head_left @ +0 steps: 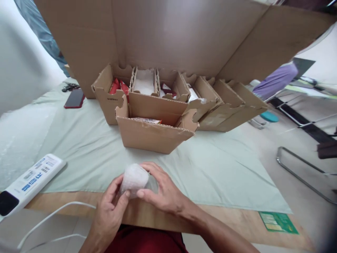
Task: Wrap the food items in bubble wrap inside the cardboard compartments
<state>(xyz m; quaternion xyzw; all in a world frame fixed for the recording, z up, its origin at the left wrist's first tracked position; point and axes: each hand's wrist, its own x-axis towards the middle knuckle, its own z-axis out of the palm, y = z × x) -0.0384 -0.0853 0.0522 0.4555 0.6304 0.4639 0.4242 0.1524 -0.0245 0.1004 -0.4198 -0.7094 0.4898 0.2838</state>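
Both my hands hold a small object wrapped in white bubble wrap [133, 177] just above the near edge of the table. My left hand [109, 212] grips its lower left side with thumb and fingers. My right hand [160, 188] curls over its right side, fingers wrapped round it. Behind the hands stands an open cardboard box [154, 135] with a packet lying inside. What the wrap holds is hidden.
A row of open cardboard boxes [223, 105] with red and white packets stands behind, under a large cardboard sheet [163, 35]. A pale green cloth [216, 168] covers the table. A white power strip [28, 182] and cable lie at left, a phone [75, 98] at back left.
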